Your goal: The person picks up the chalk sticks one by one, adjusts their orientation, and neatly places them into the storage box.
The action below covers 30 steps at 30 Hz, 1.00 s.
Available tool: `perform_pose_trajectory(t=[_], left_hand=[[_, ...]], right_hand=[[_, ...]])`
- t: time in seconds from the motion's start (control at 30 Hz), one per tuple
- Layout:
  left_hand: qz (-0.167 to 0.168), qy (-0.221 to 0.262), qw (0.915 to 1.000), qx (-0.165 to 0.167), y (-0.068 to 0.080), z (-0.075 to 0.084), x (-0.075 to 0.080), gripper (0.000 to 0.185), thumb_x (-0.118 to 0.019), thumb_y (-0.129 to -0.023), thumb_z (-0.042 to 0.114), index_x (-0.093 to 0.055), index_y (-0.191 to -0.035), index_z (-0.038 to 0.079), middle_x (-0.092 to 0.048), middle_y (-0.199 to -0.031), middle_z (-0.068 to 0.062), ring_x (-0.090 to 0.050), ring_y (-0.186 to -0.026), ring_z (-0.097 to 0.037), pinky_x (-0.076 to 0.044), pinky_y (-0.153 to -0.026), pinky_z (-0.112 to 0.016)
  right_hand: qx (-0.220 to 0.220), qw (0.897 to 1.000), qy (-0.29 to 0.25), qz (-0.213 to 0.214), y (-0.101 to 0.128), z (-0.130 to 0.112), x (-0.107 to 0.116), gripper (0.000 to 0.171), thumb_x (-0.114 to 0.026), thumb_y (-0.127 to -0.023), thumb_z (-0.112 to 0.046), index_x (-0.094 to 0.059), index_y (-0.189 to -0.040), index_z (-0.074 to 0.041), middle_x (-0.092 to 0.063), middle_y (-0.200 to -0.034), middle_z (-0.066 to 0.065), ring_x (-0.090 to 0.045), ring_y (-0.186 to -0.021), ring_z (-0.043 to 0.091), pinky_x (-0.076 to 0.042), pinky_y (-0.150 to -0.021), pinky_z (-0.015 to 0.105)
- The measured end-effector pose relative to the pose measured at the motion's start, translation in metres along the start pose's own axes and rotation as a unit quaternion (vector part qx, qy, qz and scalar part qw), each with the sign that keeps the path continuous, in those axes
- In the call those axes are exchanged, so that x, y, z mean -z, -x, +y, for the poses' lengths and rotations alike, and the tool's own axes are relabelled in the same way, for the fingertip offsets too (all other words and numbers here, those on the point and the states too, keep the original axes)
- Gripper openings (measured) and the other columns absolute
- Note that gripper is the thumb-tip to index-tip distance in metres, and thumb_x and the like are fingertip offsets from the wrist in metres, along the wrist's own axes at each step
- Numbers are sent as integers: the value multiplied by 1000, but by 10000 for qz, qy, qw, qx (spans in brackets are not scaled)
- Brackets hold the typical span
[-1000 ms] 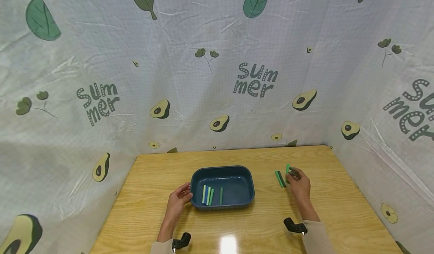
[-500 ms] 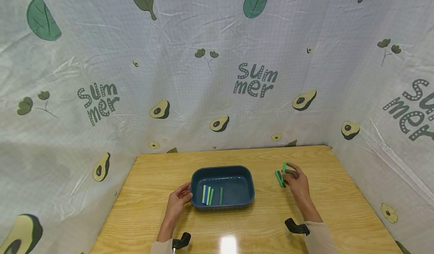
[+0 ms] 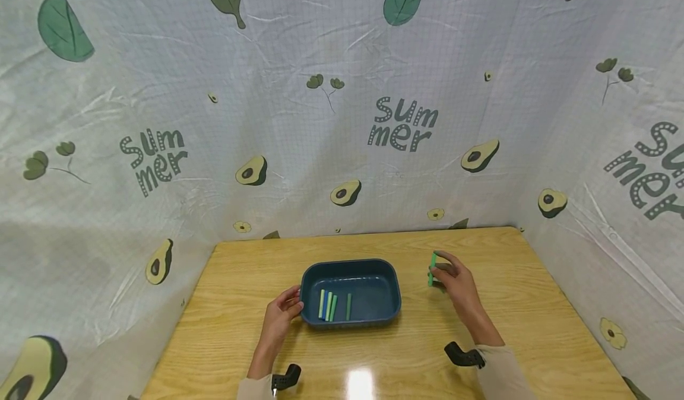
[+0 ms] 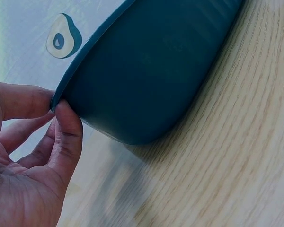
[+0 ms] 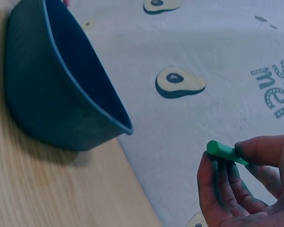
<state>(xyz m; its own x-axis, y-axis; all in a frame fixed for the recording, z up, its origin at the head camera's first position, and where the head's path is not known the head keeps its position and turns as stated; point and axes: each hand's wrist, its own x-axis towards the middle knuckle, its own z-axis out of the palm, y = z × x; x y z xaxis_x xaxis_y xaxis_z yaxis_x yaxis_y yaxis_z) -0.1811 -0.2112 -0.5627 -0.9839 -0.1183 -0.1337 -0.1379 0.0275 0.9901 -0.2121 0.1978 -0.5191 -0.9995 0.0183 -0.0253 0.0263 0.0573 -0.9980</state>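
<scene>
In the head view my left hand [image 3: 279, 320] holds the left end of a dark blue-green rectangular tub [image 3: 374, 323]. Its thumb and forefinger pinch the rim [image 4: 75, 61] in the left wrist view. To the right of the tub, my right hand [image 3: 461, 290] pinches a bright green chalk stick [image 5: 222, 151] between thumb and fingers, whose skin is smudged green. Inside the tub, a blue chalk [image 3: 325, 306] lies among several pale green and green sticks, and a darker green chalk [image 3: 349, 307] lies apart from them. My right hand largely covers the spot where other chalks lay.
Everything stands on a light wooden table [image 3: 342, 358]. Behind it and at both sides hangs a pale sheet [image 3: 299, 139] printed with avocados and lettering. Each wrist carries a black camera mount [image 3: 464, 355].
My right hand has moved left with the green chalk, over where a green and a dark chalk lay on the table. My left hand and the tub have stayed put.
</scene>
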Motion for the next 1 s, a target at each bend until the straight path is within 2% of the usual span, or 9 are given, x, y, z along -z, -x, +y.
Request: perform_pose_trajectory(t=[0.07,0.2,0.23,0.53,0.73,1.0], left_hand=[[14,-3,10000,-4,0,0,0,46,-58,-93,-4,-51,-139,-3,-53,-133,-25,-54,-119,-33,-52,-78,-17],[54,-8,10000,2,-1,-1,1,46,-59,-92,-5,-53,-138,-3,-54,-132,-25,-54,-117,-31,-53,-78,-17],[64,9,10000,5,-2,-1,1,46,-59,-92,-5,-53,-138,-3,-54,-131,-25,-55,-117,-31,-53,-78,-17],[49,23,10000,-13,0,0,1,46,-59,-92,-5,-53,-138,-3,-54,-131,-26,-56,-113,-28,-53,-77,-17],[32,-12,10000,-87,1,2,1,46,-60,-92,-4,-52,-138,-5,-54,-130,-28,-58,-109,-23,-53,-77,-19],[2,4,10000,-86,1,0,1,46,-60,-92,-5,-53,-137,-5,-54,-129,-27,-58,-107,-21,-54,-77,-19]], right_hand=[[75,9999,-89,-98,1,-4,-3,56,-58,-99,-20,-36,-150,-10,-63,-115,7,-65,-91,5,-57,-82,30],[99,9994,-212,-250,1,-10,-10,55,-58,-99,-16,-36,-150,-9,-57,-124,25,-66,-93,7,-57,-84,32],[89,9993,-229,-274,1,-11,-12,55,-58,-99,-16,-36,-149,-8,-56,-124,26,-66,-93,8,-57,-84,33],[-165,9977,-499,-428,0,-19,-30,51,-59,-98,-14,-42,-145,-7,-63,-114,12,-67,-90,9,-58,-84,35],[-290,9958,-499,-706,-3,-21,-40,52,-59,-98,-13,-40,-146,-6,-64,-116,12,-67,-90,9,-57,-86,38],[-601,9910,-556,-1061,-7,-21,-56,48,-60,-97,-11,-43,-142,-6,-63,-116,14,-66,-91,15,-52,-95,52]])
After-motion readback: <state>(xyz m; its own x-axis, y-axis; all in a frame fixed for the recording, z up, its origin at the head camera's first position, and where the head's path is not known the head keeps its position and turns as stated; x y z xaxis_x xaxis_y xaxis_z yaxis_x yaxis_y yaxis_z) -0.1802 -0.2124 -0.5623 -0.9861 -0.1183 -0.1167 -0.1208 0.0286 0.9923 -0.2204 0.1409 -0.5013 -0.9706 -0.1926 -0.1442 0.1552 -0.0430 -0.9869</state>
